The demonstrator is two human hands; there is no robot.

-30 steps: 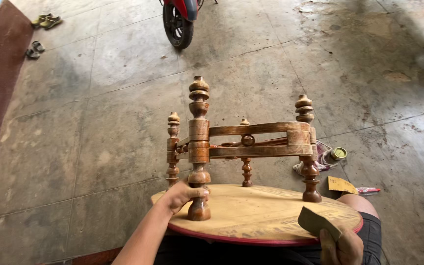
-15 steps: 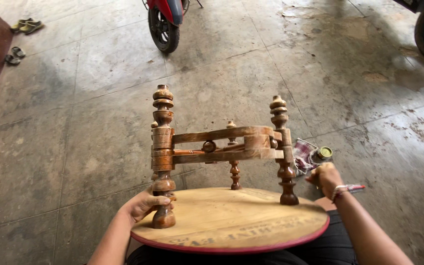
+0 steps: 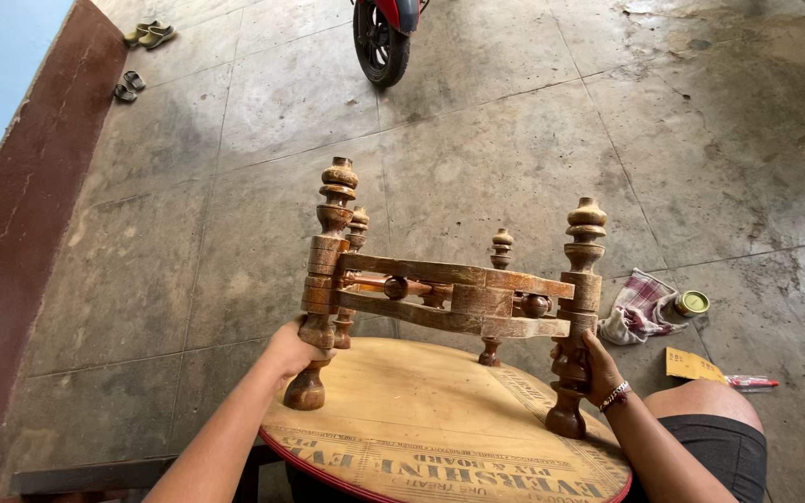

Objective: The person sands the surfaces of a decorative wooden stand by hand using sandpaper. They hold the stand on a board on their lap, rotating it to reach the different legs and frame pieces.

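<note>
The small wooden stool lies upside down on the person's lap, legs pointing up. The left hand is wrapped around the leg at 9 o'clock, the right hand around the leg at 3 o'clock. It looks hard, bumpy and a bit heavy. The fat turned legs are good to hold.

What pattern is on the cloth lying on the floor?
The cloth is checked, in white with reddish and dark lines; the head view shows it.
</note>
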